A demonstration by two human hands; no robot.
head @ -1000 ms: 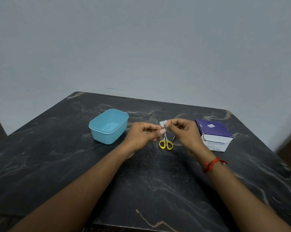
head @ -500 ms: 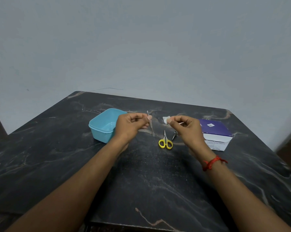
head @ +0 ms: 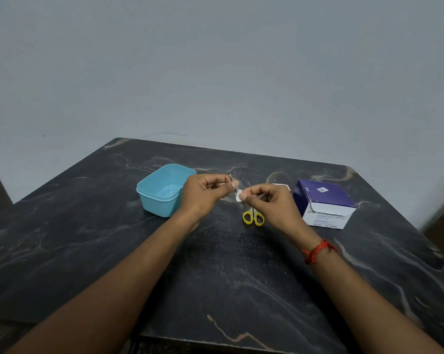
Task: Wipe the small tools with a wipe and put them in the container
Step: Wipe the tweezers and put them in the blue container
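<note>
Closer together than before, the left hand (head: 205, 192) pinched the thin tool (head: 231, 178) between thumb and forefinger beside the container (head: 162, 190), while the right hand (head: 269, 203) pinched the wipe (head: 239, 195), touching the tool's lower part.

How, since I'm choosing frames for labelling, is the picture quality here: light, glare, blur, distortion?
Head view: dim, even light, no strong glare on the table; head view: the right border is smeared; head view: small print on the box is soft, and the thin tool in the left hand is barely resolved.
</note>
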